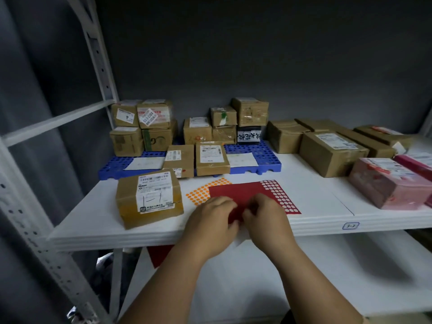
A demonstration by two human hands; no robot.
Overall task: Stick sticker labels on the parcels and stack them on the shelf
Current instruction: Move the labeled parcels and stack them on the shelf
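Head view. A white shelf (93, 220) spans the middle of the frame, with a second shelf board (327, 265) below it at lower right. At centre lies a red sticker sheet (236, 191), partly peeled (rows of pale round gaps show along its right side), overlapping an orange sticker sheet (201, 192) that shows at its upper left. The left hand (211, 220) and the right hand (264, 218) meet side by side over the near edge of the red sheet, fingers curled and pinching at it; whether a single sticker is lifted cannot be told. Both forearms enter from the bottom of the frame.

Just left of the hands, touching the shelf, sits a brown parcel (149, 197) with a white shipping label on top. Behind the sheets, in the upper centre, a blue plastic pallet (264, 157) carries stacked brown boxes (145, 127) and two flat parcels (211, 157) at its front edge. At right of the frame stand larger brown cartons (327, 155) and a pink wrapped box (388, 183). A small handwritten tag (350, 226) is stuck on the shelf's front edge, right of the hands. A grey metal upright (100, 64) rises at upper left.
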